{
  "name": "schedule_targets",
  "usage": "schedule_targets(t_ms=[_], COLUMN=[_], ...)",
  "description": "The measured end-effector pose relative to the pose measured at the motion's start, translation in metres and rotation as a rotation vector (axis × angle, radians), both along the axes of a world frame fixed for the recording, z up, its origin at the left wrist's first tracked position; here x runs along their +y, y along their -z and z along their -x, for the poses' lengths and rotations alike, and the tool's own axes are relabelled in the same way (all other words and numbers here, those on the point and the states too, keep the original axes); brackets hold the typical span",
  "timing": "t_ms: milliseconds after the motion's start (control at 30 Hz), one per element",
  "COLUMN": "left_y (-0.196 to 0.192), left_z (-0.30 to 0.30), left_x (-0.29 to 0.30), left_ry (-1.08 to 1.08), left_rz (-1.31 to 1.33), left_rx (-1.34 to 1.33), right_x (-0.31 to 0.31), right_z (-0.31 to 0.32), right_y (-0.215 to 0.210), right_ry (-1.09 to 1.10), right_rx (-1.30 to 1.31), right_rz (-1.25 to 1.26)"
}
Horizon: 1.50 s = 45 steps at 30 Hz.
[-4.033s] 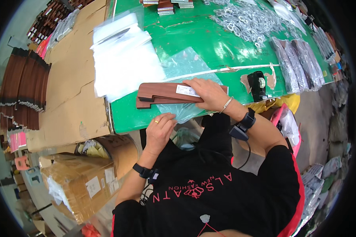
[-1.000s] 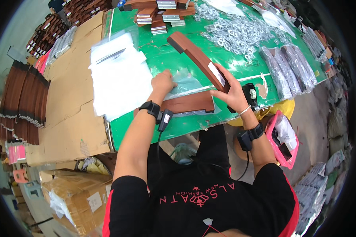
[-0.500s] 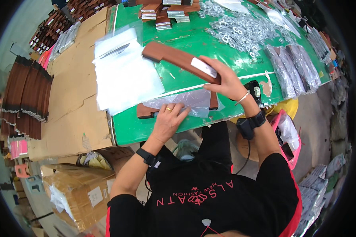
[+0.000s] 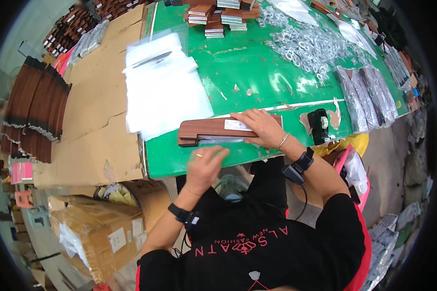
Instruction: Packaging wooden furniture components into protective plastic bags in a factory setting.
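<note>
A reddish-brown wooden piece [image 4: 209, 127] with a notched end and a white label lies flat near the front edge of the green table [image 4: 257, 63]. Over its right end is my right hand [image 4: 263, 128], fingers on top and thumb at the near edge, gripping it. Clear plastic film [image 4: 221, 139] shows along the near side, under or beside this piece; another brown piece beneath it is mostly hidden. My left hand [image 4: 205, 167] hovers just in front of the notched end, apart from it, its bent fingers smeared by motion.
White sheets and plastic sleeves [image 4: 167, 92] lie to the left. A heap of metal rings [image 4: 308, 48] and stacked brown pieces [image 4: 223, 18] are at the back. Wrapped pieces [image 4: 364, 97] and a black device [image 4: 319, 126] sit right. Cardboard [image 4: 102, 97] covers the left surface.
My right hand has lowered the raised brown piece onto the film-covered one. My left hand has lifted off the film and drawn back toward me. The view has shifted slightly.
</note>
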<state>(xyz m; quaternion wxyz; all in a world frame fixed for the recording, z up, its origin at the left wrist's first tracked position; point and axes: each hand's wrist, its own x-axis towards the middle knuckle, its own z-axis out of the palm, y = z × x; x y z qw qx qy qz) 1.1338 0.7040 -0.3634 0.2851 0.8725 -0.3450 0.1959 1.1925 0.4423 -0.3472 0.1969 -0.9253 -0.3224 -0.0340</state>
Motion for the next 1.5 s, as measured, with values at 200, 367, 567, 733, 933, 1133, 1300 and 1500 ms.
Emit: schedule_targets(t_ms=[200, 367, 567, 733, 933, 1133, 1300, 1500], left_y=[-0.022, -0.012, 0.008, 0.007, -0.017, -0.031, -0.076, -0.082], left_z=[-0.118, -0.195, -0.268, -0.311, -0.303, -0.305, -0.349, -0.391], left_x=[0.079, 0.100, 0.100, 0.140, 0.140, 0.149, 0.157, 0.136], left_ry=[-0.454, -0.495, -0.800, -0.717, -0.579, -0.376, -0.504, -0.789], left_rz=[0.161, -0.343, -0.332, -0.547, -0.422, -0.155, -0.158, -0.330], left_rx=[0.170, 0.183, 0.041, 0.438, 0.183, 0.047, -0.092, -0.610], right_x=[-0.004, -0.001, -0.004, -0.003, -0.003, 0.001, -0.002, 0.001], right_z=[-0.002, -0.003, -0.003, -0.007, -0.029, -0.038, -0.034, -0.031], right_y=[0.000, -0.009, -0.003, -0.037, -0.050, -0.062, -0.064, -0.063], right_ry=[-0.003, -0.037, -0.042, 0.018, 0.011, 0.087, 0.151, 0.189], right_rx=[0.004, -0.007, 0.083, 0.309, 0.343, 0.344, 0.366, 0.382], right_rz=[0.016, 0.013, 0.078, -0.096, -0.201, -0.254, -0.317, -0.382])
